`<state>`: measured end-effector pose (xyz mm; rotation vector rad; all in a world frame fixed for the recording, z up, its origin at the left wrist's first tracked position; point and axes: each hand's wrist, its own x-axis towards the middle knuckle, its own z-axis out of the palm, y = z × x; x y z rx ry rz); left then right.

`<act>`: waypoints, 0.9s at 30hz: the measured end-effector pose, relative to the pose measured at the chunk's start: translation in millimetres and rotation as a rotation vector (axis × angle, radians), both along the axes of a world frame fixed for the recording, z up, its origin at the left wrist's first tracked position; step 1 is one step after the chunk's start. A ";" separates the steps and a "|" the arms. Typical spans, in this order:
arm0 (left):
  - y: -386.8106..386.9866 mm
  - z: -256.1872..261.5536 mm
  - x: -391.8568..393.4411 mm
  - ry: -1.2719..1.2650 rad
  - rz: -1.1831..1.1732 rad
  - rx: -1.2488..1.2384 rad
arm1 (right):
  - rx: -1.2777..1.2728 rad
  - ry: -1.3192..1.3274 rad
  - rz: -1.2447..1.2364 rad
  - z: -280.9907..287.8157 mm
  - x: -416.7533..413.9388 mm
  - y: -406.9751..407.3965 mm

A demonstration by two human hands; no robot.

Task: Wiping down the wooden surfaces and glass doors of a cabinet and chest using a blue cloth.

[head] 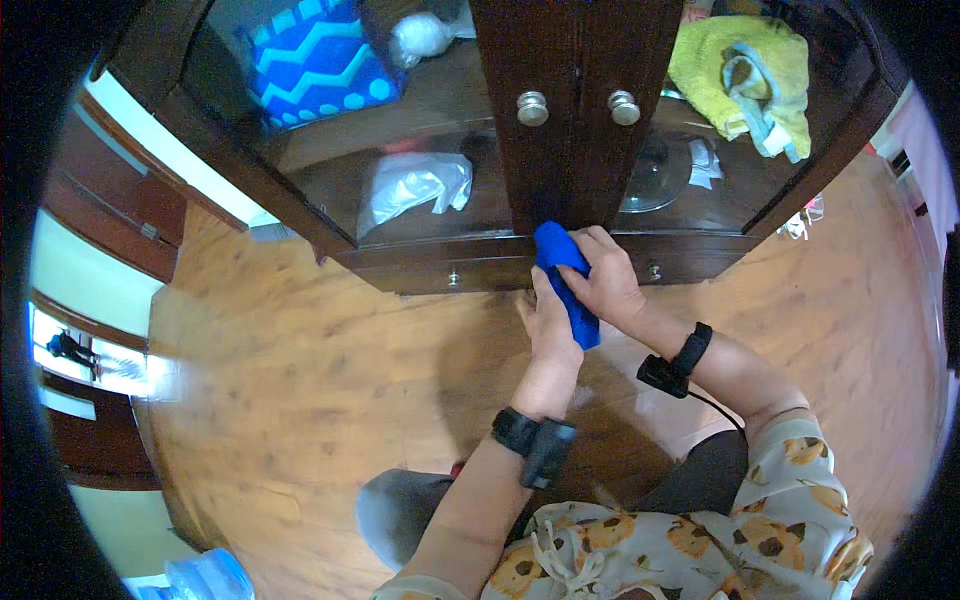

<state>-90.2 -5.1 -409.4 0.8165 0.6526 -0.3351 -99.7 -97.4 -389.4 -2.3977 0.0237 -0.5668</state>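
A folded blue cloth (pixel 570 289) is held between my two hands, in front of the lower edge of a dark wooden cabinet (pixel 577 172) with glass panes. My left hand (pixel 551 319) supports the cloth along its left side, fingers pointing towards the cabinet. From the right, my right hand (pixel 607 277) grips the cloth's upper part, the thumb lying across it. The cloth's lower end hangs beside my left wrist. Both wrists carry black straps with small devices.
Two round metal knobs (pixel 532 109) sit on the cabinet doors, with small drawer knobs (pixel 454 278) below. Behind the glass are a blue patterned item (pixel 322 64), a plastic bag (pixel 420 187), a yellow towel (pixel 697 67) and a glass lid (pixel 651 180). Wooden flooring (pixel 300 390) surrounds my legs.
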 end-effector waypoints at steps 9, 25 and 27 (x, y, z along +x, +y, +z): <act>20.3 -10.2 23.6 -0.206 -0.198 -0.515 | -0.358 -0.083 0.244 11.6 10.9 22.0; 21.1 -76.8 54.9 -0.122 0.138 -0.374 | -0.400 -0.103 0.254 64.0 14.1 8.1; 18.9 -99.8 62.1 -0.118 0.187 -0.375 | -0.385 -0.141 0.231 73.2 12.0 4.0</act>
